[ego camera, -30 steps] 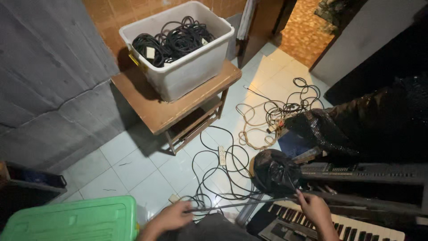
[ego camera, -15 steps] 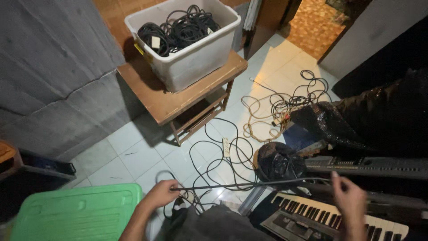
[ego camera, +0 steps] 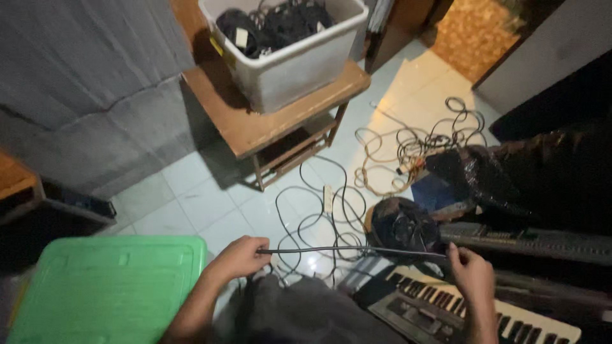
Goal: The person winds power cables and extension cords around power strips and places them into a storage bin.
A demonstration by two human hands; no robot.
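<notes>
A thin black cable (ego camera: 344,250) runs taut between my two hands, low over the tiled floor. My left hand (ego camera: 241,256) is closed around its left end, just right of a green plastic lid (ego camera: 108,286). My right hand (ego camera: 470,272) pinches the cable's other end above an electronic keyboard (ego camera: 472,312). More of the black cable lies in loose loops on the tiles (ego camera: 319,204) beyond my hands.
A white bin (ego camera: 287,57) full of coiled black cables stands on a low wooden table (ego camera: 261,127). A pale tangle of cable (ego camera: 414,150) lies on the floor at right, beside black-wrapped gear (ego camera: 484,178) and a second keyboard (ego camera: 529,239). Grey wall at left.
Both hands have risen and spread apart, pulling the cable straight between them. The view has tilted down, with the bin and table shifting towards the top.
</notes>
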